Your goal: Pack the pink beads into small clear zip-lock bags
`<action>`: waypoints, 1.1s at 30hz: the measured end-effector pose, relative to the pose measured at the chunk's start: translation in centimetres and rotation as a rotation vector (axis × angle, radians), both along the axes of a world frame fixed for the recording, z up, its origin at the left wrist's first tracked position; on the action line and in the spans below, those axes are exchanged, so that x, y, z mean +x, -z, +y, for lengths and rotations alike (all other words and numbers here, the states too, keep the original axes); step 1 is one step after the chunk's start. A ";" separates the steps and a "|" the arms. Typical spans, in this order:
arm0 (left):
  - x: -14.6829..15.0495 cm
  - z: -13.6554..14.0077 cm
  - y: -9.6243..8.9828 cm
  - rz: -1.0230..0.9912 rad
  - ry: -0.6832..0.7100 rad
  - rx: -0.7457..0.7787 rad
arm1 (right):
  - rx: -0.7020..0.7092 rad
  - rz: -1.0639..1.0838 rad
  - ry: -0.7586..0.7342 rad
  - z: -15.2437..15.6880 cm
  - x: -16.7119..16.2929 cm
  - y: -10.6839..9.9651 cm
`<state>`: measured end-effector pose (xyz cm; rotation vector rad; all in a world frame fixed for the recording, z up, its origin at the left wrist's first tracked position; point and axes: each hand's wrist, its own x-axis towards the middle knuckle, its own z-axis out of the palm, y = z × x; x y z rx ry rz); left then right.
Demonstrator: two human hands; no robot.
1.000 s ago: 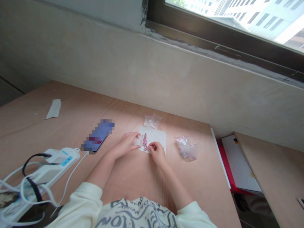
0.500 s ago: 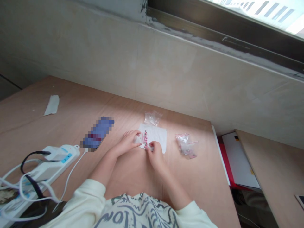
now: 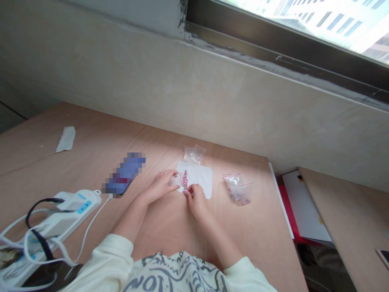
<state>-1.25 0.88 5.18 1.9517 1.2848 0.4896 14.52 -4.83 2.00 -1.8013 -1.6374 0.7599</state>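
On a sheet of white paper [image 3: 204,178] lies a short row of pink and dark beads [image 3: 185,179]. My left hand [image 3: 164,183] is at the paper's left edge, thumb and fingers curved around a small clear zip bag [image 3: 176,180] whose pink seal line faces the beads. My right hand [image 3: 197,199] is at the near end of the row, thumb and forefinger pinched together there. A pink bead seems to be at those fingertips, too small to make out fully.
Another clear bag [image 3: 195,154] lies beyond the paper. A zip bag of beads [image 3: 238,191] sits to the right. Leftward are a phone [image 3: 125,174] with a charging cable, a power strip [image 3: 73,207] with tangled cords, and a paper scrap [image 3: 66,139].
The view has tipped up slightly. My right thumb and forefinger have shifted a little left, closer to the near end of the bead row. My left hand stays at the clear bag.
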 end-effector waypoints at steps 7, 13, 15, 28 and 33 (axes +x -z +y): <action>0.5 -0.4 -0.4 0.019 0.032 -0.024 | -0.001 0.189 0.135 1.4 0.5 -1.5; 2.0 -0.5 -1.4 -0.037 -0.005 0.002 | 0.028 0.133 0.112 2.0 -1.0 -3.3; 2.2 -0.5 -1.2 -0.073 -0.024 0.003 | -0.005 0.154 0.084 1.9 -1.1 -3.4; 0.4 -1.0 1.3 -0.913 -0.359 -0.625 | 0.091 0.454 0.184 2.0 0.0 -4.8; 0.9 -1.2 2.1 -1.033 -0.411 -0.740 | 0.089 0.370 0.284 1.6 0.0 -3.4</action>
